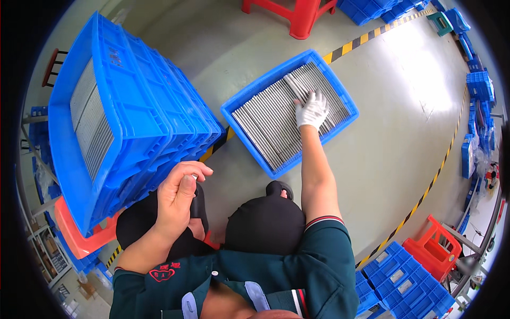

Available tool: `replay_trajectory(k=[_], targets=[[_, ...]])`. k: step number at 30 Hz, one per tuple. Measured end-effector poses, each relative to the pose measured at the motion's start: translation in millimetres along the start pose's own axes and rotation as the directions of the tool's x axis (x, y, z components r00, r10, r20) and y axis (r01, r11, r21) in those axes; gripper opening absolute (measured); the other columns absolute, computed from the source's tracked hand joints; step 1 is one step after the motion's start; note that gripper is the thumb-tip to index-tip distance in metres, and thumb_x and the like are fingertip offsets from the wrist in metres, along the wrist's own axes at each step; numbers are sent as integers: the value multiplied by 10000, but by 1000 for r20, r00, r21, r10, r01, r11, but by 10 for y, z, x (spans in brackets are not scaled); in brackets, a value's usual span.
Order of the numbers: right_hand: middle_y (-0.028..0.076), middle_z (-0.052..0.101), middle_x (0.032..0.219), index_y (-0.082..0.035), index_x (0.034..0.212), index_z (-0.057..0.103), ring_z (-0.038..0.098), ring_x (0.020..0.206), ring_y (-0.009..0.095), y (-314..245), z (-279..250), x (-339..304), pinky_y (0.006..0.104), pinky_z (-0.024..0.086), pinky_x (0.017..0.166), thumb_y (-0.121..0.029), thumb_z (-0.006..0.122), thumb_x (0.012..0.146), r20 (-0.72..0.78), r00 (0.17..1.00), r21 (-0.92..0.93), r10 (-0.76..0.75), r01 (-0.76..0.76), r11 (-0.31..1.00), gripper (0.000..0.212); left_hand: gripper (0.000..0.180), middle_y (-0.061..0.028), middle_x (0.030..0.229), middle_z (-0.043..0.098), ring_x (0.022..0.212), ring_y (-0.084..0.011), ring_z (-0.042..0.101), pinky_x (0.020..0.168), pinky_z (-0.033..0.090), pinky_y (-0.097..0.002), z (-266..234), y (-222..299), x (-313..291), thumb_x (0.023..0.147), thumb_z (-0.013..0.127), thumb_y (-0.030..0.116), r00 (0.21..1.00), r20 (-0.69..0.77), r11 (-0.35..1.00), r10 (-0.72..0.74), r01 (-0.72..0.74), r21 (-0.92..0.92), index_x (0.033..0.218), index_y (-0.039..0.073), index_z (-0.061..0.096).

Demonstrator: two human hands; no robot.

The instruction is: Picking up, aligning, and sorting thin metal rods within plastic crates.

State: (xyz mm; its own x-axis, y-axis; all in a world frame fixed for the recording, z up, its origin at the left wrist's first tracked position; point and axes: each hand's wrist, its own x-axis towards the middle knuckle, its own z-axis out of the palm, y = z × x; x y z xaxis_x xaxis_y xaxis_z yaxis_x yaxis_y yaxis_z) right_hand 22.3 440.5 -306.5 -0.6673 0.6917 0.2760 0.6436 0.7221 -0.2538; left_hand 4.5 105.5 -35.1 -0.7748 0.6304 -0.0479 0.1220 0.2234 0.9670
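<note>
My right hand (313, 111), in a white glove, reaches into a blue crate (249, 147) on the floor in front of me. Thin grey metal rods (271, 125) lie side by side in that crate. The gloved thumb and fingers close round a few lighter rods (291, 84) lying on top of the layer; the palm side is hidden. Bare and raised above my left knee, my left hand (178, 194) has its fingers curled toward the thumb. A tiny pale spot shows between them, too small to name.
At my left stands a tall stack of blue crates (141, 101), the top one tilted and holding more rods (90, 117). An orange-red stool (79, 228) is beside it. A red stool (300, 21) stands ahead. Blue crates (404, 282) and another red stool (433, 247) are at right.
</note>
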Motion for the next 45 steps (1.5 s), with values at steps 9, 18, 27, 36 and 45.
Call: replay_trajectory(k=[9, 18, 27, 36, 45], targets=[[158, 376, 1362, -70, 1309, 430, 294, 1295, 315, -183, 25, -285, 461, 193, 1078, -412, 573, 804, 132, 991, -139, 17, 2, 990, 627, 249, -84, 937, 603, 833, -117, 516, 749, 402, -240, 7, 83, -81, 964, 441, 208, 999, 11, 996, -43, 44, -74, 882, 5, 559], [146, 321, 1417, -87, 1374, 354, 264, 1324, 296, -103, -38, 83, 477, 164, 1086, -563, 460, 822, 204, 964, -314, 171, -101, 944, 737, 235, -83, 936, 605, 852, -129, 525, 790, 407, -259, -17, 97, -148, 960, 448, 193, 991, 30, 984, -131, 134, -122, 872, 5, 558], [136, 314, 1426, -84, 1374, 356, 247, 1337, 281, -408, -107, -166, 520, 173, 1066, -550, 476, 817, 214, 950, -348, 228, -144, 926, 736, 228, -93, 913, 606, 846, -144, 532, 797, 419, -274, -58, 144, -206, 952, 457, 181, 979, 95, 976, -179, 188, -105, 852, 4, 560], [91, 522, 1176, -86, 1177, 538, 492, 1073, 247, -446, -196, -284, 419, 395, 857, -338, 495, 879, 216, 960, -205, 176, -131, 970, 393, 225, -100, 907, 609, 830, -153, 539, 792, 432, -278, -85, 138, -239, 946, 452, 159, 980, 94, 975, -174, 184, -122, 843, -6, 566], [60, 609, 854, -88, 877, 623, 594, 802, 230, -147, -19, -255, 394, 455, 684, -240, 474, 910, 122, 992, -154, 19, 0, 988, 215, 228, -96, 897, 612, 828, -150, 547, 789, 442, -279, -108, 148, -265, 947, 451, 158, 983, 83, 981, -162, 170, -92, 850, -11, 569]])
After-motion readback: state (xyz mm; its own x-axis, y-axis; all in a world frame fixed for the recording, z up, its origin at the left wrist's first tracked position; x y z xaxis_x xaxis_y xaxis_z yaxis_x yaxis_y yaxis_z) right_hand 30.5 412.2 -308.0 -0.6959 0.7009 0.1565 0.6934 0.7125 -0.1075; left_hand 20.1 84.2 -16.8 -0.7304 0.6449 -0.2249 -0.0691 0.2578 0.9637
